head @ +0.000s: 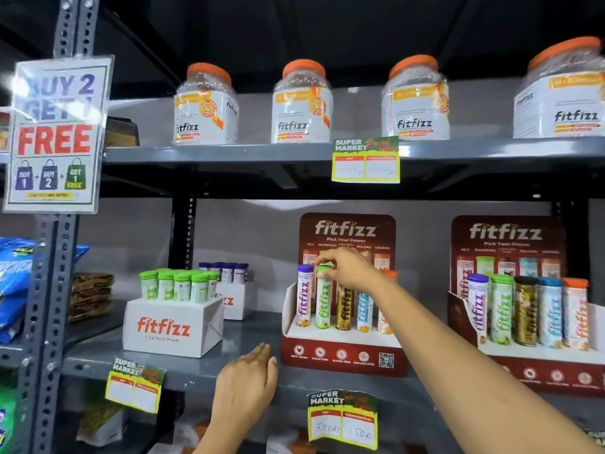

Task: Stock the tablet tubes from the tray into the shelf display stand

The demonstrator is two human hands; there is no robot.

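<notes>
A dark red display stand (343,357) sits on the middle shelf and holds upright tubes. My right hand (347,268) reaches over it, fingers pinched on the cap of a green-capped tube (323,301) standing in the second slot, beside a purple-capped tube (304,294). Gold, blue and orange tubes stand to its right, partly hidden by my wrist. A white tray (173,326) to the left holds several green-capped tubes (178,285). My left hand (247,385) rests flat and empty on the shelf edge in front of the stand.
A second white tray with purple-capped tubes (226,271) stands behind the first. A second full display stand (523,309) is at right. Orange-lidded jars (302,103) line the upper shelf. Price tags (343,419) hang from shelf edges. A promo sign (55,132) hangs on the left upright.
</notes>
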